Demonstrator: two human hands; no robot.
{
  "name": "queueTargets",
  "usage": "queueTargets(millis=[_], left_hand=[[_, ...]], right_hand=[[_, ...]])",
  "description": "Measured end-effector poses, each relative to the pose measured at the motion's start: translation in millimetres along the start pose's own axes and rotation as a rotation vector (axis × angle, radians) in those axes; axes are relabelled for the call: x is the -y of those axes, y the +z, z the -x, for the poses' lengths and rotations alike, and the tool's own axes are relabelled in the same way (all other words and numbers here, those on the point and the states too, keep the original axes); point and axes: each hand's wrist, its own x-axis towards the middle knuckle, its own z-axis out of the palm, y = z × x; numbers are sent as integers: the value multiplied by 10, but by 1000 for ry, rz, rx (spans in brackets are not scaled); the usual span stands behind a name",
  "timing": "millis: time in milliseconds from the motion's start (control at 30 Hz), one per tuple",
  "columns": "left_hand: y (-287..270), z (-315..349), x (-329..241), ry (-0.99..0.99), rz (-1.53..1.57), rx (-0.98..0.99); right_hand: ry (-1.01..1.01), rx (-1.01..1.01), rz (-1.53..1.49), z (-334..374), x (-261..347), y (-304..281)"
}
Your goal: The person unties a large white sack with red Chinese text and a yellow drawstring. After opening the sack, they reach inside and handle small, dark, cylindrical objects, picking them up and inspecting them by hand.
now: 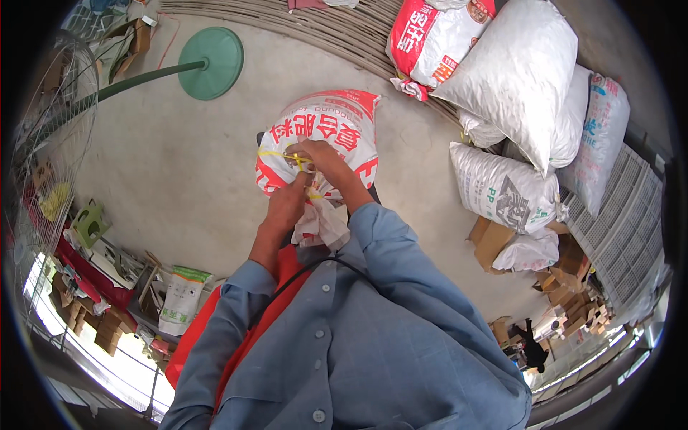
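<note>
In front of me stands a full white sack (358, 154) with red print, its gathered neck (321, 221) turned toward my body. A yellow strap (271, 153) runs across the sack and around its neck. My left hand (287, 203) is closed by the neck, its fingertips pinching the strap. From the right, my right hand (324, 158) reaches over, fingers bent and closed on the strap just beyond the left fingertips. The exact crossing of the strap is partly hidden by my fingers.
Several stuffed white sacks (519, 75) are piled at the right, beside cardboard boxes (491, 244). A green round base with a pole (218, 63) stands at the far left, near a wire fan cage (50, 136). Long thin poles (287, 27) lie along the back.
</note>
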Motion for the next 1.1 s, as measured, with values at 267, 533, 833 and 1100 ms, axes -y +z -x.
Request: queueTargets(millis=[267,533,833,1100], left_hand=[[21,63,175,117,15,-252],[113,78,282,107,124,-311],[84,161,216,87,303,-314],[228,101,198,141,162,-421]], right_hand=[[-74,-99,202,70,-193,-112],[-577,-184,370,322,-271,73],[-323,-64,251,222,-489,-12],[-414,-192,553,258,-620,23]])
